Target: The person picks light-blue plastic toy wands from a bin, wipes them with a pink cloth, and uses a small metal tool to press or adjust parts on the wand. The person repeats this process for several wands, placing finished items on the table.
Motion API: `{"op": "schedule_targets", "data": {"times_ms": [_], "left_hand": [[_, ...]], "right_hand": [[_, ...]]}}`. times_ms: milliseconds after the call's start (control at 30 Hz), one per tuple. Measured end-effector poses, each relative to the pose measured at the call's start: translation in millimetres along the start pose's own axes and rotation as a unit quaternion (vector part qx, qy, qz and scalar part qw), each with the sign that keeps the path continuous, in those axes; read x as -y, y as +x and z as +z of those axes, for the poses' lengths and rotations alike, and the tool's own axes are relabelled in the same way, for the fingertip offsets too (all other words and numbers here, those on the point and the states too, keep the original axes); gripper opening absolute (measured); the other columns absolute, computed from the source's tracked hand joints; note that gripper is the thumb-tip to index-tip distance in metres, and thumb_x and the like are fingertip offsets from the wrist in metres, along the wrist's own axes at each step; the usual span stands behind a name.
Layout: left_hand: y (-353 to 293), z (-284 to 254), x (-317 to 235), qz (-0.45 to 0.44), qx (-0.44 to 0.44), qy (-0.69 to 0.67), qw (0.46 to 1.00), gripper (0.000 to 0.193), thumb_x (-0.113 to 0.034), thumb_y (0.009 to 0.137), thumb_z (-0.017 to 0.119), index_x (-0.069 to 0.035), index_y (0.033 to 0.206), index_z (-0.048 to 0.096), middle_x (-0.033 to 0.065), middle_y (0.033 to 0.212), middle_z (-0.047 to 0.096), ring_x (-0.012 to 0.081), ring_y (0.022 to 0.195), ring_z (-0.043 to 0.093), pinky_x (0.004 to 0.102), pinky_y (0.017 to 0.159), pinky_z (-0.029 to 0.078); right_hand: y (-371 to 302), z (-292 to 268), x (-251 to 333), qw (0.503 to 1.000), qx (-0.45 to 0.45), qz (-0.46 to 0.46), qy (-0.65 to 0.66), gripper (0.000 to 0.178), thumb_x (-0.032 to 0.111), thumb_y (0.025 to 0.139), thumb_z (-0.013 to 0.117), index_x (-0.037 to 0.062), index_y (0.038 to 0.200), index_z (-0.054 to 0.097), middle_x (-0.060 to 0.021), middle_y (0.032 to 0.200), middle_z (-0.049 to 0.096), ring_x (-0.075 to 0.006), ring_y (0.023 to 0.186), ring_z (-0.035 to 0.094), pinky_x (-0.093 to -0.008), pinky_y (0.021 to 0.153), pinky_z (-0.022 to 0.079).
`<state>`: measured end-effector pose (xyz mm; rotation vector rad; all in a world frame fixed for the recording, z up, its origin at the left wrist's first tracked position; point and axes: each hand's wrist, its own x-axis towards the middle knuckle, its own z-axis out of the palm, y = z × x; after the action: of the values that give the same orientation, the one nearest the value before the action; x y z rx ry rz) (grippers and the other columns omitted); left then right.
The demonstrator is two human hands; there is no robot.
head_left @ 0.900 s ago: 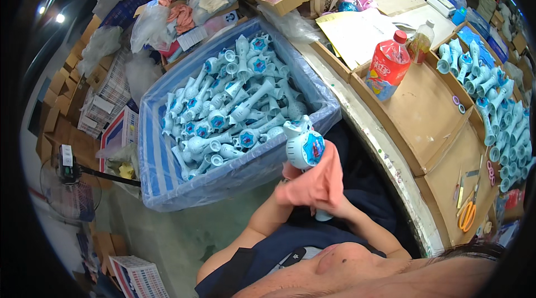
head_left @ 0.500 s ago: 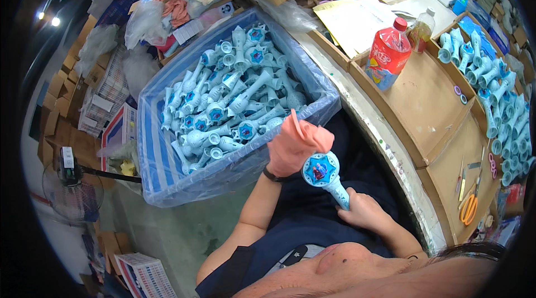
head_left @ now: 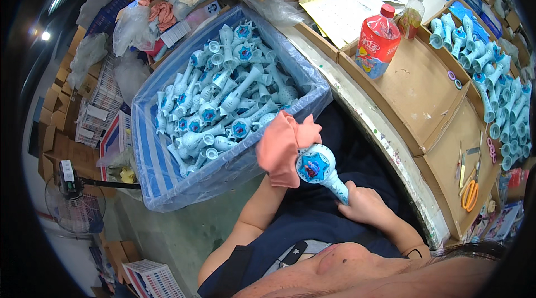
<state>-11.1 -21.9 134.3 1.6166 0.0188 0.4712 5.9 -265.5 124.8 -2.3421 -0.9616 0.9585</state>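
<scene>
My right hand (head_left: pixel 365 206) is closed round the handle of a light-blue toy wand (head_left: pixel 315 165), whose round head carries a blue star-shaped badge with a small picture. The wand tilts, head up to the left and handle down to the right. A coral-pink cloth (head_left: pixel 282 147) drapes over my left hand and hides its fingers. The cloth touches the left edge of the wand's head. Just beyond my left hand stands a blue-and-white crate (head_left: pixel 192 200) lined with clear plastic, heaped with similar wands (head_left: pixel 223 94).
Cardboard trays (head_left: pixel 427 91) line the bench at right, with a red-labelled bottle (head_left: pixel 378 41), a smaller bottle (head_left: pixel 411 16) and orange-handled scissors (head_left: pixel 470 195). More light-blue wand parts (head_left: pixel 505 102) lie at far right. A fan (head_left: pixel 72 197) stands at left.
The cloth now covers more of my left hand and hides the wristband. The wand's head has tilted slightly, while my right hand keeps its grip. The whole view has shifted a little.
</scene>
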Motion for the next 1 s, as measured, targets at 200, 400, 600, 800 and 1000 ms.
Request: {"op": "schedule_targets", "data": {"times_ms": [200, 400, 600, 800, 1000], "left_hand": [[1.5, 9.3, 10.6, 0.05, -0.049, 0.126, 0.99, 0.02, -0.023, 0.107, 0.053, -0.003, 0.106, 0.053, 0.0122, 0.095, 0.064, 0.023, 0.08, 0.067, 0.0326, 0.076, 0.056], [13.3, 8.9, 25.1, -0.079, -0.039, -0.311, 0.946, 0.045, -0.041, 0.11, 0.04, -0.001, 0.101, 0.058, 0.0191, 0.099, 0.067, 0.0316, 0.083, 0.07, 0.0385, 0.077, 0.059], [5.9, 19.3, 25.3, -0.169, 0.055, -0.439, 0.881, 0.097, -0.079, 0.097, 0.032, 0.007, 0.127, 0.062, 0.0205, 0.114, 0.069, 0.0304, 0.103, 0.067, 0.0416, 0.097, 0.051], [-1.7, 32.4, -46.5, -0.169, 0.164, -0.211, 0.949, 0.055, -0.05, 0.098, 0.051, 0.003, 0.106, 0.065, 0.0048, 0.101, 0.066, 0.0156, 0.087, 0.05, 0.0296, 0.099, 0.038], [7.7, 32.9, -65.5, -0.041, 0.182, -0.099, 0.978, 0.066, -0.06, 0.097, 0.046, 0.0, 0.117, 0.065, 0.0125, 0.102, 0.064, 0.0236, 0.09, 0.056, 0.0314, 0.099, 0.041]], "right_hand": [[-1.0, 0.0, -2.3, 1.0, 0.004, 0.007, 0.018, 0.038, 0.03, 0.087, 0.068, -0.0041, 0.1, 0.055, -0.0272, 0.078, 0.07, -0.0449, 0.074, 0.071, -0.0536, 0.07, 0.057], [10.0, 12.0, -15.5, 0.999, -0.036, -0.008, 0.001, 0.037, 0.03, 0.087, 0.068, -0.0012, 0.101, 0.055, -0.026, 0.077, 0.07, -0.0449, 0.074, 0.07, -0.0533, 0.07, 0.057], [42.4, 37.0, -54.8, 0.974, -0.202, -0.095, 0.047, 0.033, 0.024, 0.085, 0.074, 0.0053, 0.107, 0.058, -0.0196, 0.087, 0.071, -0.0413, 0.081, 0.07, -0.0489, 0.072, 0.056], [88.6, 53.0, -77.9, 0.87, -0.413, -0.264, 0.049, 0.027, 0.011, 0.076, 0.077, 0.004, 0.096, 0.06, -0.0131, 0.082, 0.065, -0.0349, 0.073, 0.066, -0.0425, 0.065, 0.054], [94.9, 50.8, -74.0, 0.85, -0.444, -0.28, 0.038, 0.024, 0.009, 0.076, 0.076, 0.0052, 0.091, 0.058, -0.0122, 0.081, 0.064, -0.0333, 0.072, 0.066, -0.0414, 0.063, 0.054]]}}
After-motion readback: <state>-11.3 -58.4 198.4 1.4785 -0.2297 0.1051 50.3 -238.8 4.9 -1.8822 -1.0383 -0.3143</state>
